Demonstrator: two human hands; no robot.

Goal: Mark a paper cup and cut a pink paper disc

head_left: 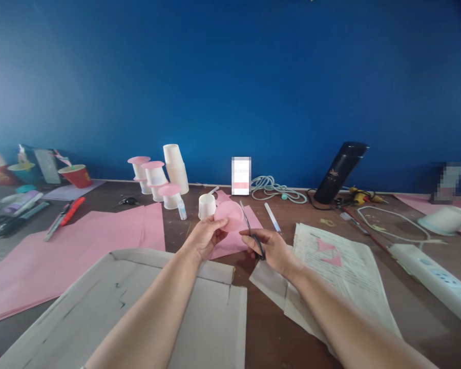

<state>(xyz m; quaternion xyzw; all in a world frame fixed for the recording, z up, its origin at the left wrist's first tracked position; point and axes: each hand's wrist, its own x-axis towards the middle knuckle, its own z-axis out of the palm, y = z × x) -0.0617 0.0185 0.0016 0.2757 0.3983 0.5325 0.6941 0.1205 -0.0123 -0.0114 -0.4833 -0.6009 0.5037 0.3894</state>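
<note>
My left hand [206, 237] pinches a round pink paper disc [230, 215] by its left edge, thumb on top. In my right hand [267, 250] is a pair of dark-handled scissors [258, 242], its blades pointing up and away beside the disc's right edge. Whether the blades touch the paper I cannot tell. Below the disc lies a pink paper sheet [230, 245] on the table. Just behind my left hand stands a small white paper cup [206, 206]. A capped marker [272, 217] lies to the right of the scissors.
White cups with pink discs [156, 177], a cup stack [175, 169] and a glue bottle [182, 209] stand back left. Pink sheets [100, 246] and cardboard [146, 307] lie left. At right are printed papers [341, 277], a dark flask [338, 174] and a power strip [434, 282].
</note>
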